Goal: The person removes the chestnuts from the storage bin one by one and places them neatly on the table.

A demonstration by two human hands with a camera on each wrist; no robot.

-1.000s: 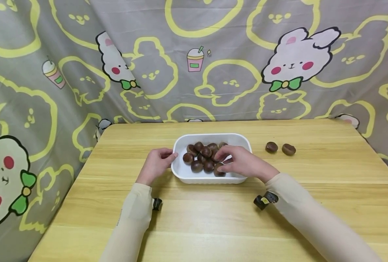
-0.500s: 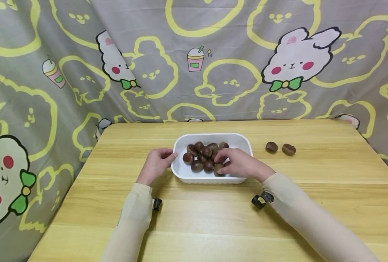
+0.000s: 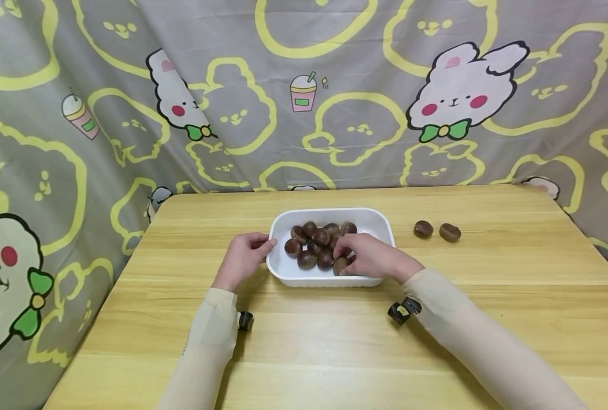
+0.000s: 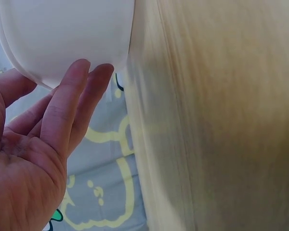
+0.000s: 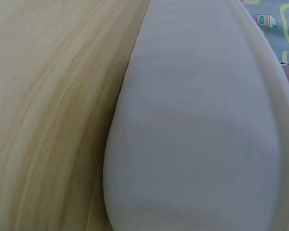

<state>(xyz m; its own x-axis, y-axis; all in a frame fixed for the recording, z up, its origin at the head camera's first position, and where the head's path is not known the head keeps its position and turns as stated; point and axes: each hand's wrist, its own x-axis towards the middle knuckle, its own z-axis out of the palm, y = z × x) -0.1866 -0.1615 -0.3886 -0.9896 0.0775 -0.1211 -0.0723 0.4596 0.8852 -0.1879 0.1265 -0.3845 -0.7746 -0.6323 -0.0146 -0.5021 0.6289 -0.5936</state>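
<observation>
The fingers (image 3: pixel 341 245) of the right hand (image 3: pixel 374 256) are curled narrowly over the tray's near right part, thumb and fingertips pinching a brown chestnut (image 3: pixel 340 266) that sits low, close to the front wall. The palm faces down, and the wrist passes over the right-hand end of the tray. The left hand (image 3: pixel 243 259) grips the opposite end of the white tray (image 3: pixel 324 281): its thumb lies at the rim, while the other fingers, fairly straight, touch the outer wall from outside and below, as the left wrist view shows.

The tray is oblong with rounded corners, its long side running across the person's front. Inside it, the other chestnuts (image 3: pixel 321 237) cluster around the middle, many of them touching, one resting up on its neighbours; bare white floor shows at the left end. The pinched chestnut is at the right front of this cluster. To the right of the tray, well apart from it, two loose chestnuts (image 3: pixel 436 231) lie near each other on the wood-grained table (image 3: pixel 304 353).

Both forearms wear pale beige sleeves (image 3: pixel 478 336), and a small black device (image 3: pixel 245 320) shows beside each wrist. Behind the table hangs a grey curtain (image 3: pixel 355 74) printed with yellow outlines, white rabbits with green bows, and pink cups. In the right wrist view, the tray's smooth outer side fills much of the picture.
</observation>
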